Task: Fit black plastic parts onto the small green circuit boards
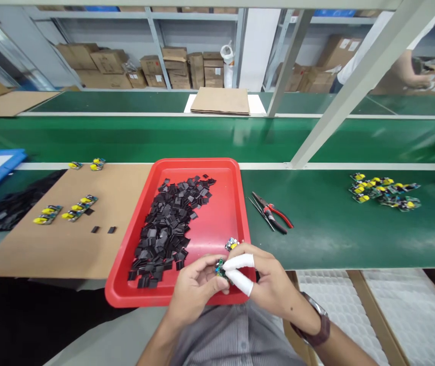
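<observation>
Both hands meet over the near right corner of a red tray [225, 173]. My left hand [196, 287] and my right hand [267, 282], with white finger cots on two fingers, pinch a small green circuit board [221, 268] between them. A second small board with a yellow part [231, 244] lies on the tray just beyond my right fingers. A heap of small black square pieces [172, 223] fills the tray's left and middle.
Red-handled pliers [273, 213] lie on the green bench right of the tray. More yellow-topped boards sit far right [383, 193] and on brown cardboard [65, 239] at left [65, 209]. A blue tray [2, 165] is at far left. Another person stands back right [400, 66].
</observation>
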Motion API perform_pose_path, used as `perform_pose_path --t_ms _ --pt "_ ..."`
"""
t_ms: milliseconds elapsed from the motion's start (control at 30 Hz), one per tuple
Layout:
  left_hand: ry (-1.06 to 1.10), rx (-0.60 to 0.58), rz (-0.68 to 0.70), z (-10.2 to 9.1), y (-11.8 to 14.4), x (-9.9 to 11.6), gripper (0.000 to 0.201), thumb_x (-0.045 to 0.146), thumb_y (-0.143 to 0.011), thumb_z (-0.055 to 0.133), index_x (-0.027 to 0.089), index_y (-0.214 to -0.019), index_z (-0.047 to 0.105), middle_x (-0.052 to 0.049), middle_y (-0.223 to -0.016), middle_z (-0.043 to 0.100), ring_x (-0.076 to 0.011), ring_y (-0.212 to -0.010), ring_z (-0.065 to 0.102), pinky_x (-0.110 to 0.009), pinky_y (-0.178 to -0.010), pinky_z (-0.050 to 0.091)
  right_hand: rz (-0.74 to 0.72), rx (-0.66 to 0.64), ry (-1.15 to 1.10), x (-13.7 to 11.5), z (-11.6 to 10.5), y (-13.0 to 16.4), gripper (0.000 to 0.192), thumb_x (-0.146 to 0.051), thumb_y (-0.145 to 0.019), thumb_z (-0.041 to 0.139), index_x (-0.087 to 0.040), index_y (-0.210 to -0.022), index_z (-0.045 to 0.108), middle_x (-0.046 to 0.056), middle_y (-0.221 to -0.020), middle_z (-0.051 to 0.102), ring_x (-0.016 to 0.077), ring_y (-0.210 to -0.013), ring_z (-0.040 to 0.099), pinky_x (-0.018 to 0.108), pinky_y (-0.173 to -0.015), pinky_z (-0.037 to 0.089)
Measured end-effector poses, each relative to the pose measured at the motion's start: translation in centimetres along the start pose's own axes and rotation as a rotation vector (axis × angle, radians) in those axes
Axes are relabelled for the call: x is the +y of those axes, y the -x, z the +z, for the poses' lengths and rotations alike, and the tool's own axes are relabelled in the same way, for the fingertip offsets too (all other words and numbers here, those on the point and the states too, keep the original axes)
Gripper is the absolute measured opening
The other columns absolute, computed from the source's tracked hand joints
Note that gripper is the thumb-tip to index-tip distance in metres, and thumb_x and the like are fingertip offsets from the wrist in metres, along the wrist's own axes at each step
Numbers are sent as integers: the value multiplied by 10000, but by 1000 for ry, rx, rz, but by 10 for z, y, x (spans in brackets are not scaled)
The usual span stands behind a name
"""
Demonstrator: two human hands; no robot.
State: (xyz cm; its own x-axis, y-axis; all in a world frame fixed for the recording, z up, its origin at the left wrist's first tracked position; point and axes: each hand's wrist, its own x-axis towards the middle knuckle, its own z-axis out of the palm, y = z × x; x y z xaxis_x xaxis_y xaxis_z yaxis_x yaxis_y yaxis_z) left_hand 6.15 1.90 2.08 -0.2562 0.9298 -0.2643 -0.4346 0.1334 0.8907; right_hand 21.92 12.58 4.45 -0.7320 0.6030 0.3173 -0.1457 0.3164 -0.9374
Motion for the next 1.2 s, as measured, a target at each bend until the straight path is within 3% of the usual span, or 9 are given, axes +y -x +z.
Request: perform_pose_path --t_ms 200,533,700,767,833,933,1067,1200 --pt "30 -10 -38 3 1 1 354 249 -731 912 158 -1043 771 -31 -787 784 -143 -638 727 -245 -657 621 18 12 68 -1 4 4 246 -50 -911 623 -243 -1027 721 23 -890 680 174 -828 643 319 -774 517" --pt "-36 31 -1 4 0 2 322 257 -716 913 175 -994 773 -26 -834 758 -178 -686 730 -302 -674 646 -25 -134 369 -18 1 3 207 -56 -978 507 -205 -1000 650 82 -953 660 222 -877 585 375 -779 516" --pt "-48 -36 -29 4 0 2 313 268 -749 890 172 -1025 775 -25 -832 749 -157 -634 709 -274 -625 621 -30 -191 290 -13 -6 1 184 -47 -933 567 -199 -927 669 53 -895 656 201 -828 592 364 -775 514" --pt "-93 -27 -37 4 0 1 312 270 -777 869 167 -1055 772 -23 -822 740 -148 -624 700 -272 -633 615 6 -155 228 -8 -7 1 169 -57 -924 597 -201 -922 686 46 -902 668 185 -804 602 345 -754 513" --pt "-130 6 -15 5 1 -2 434 250 -759 882 181 -1162 739 -38 -901 749 -155 -670 708 -286 -672 623 50 -93 178 -2 -7 1 162 -83 -933 610 -205 -886 704 44 -902 683 175 -787 618 327 -726 518" --pt "-174 61 96 5 4 -10 553 206 -740 891 232 -1248 675 -81 -1133 732 -183 -802 731 -314 -739 634 157 -3 70 10 -5 1 107 -141 -927 661 -210 -909 741 34 -873 720 170 -777 667 320 -732 561" --pt "-470 185 363 3 9 -17 307 193 -862 768 238 -1163 726 -107 -1287 669 -212 -906 732 -347 -804 633 365 98 -241 25 -1 6 205 -331 -889 772 -195 -1042 769 42 -866 767 182 -748 740 296 -675 630" --pt "-743 257 603 3 12 -18 431 90 -857 737 263 -1249 699 -78 -1175 713 -255 -1081 697 -371 -937 592 223 64 -141 26 2 16 244 -329 -918 756 -222 -1136 777 91 -1104 744 201 -934 727 341 -835 633"
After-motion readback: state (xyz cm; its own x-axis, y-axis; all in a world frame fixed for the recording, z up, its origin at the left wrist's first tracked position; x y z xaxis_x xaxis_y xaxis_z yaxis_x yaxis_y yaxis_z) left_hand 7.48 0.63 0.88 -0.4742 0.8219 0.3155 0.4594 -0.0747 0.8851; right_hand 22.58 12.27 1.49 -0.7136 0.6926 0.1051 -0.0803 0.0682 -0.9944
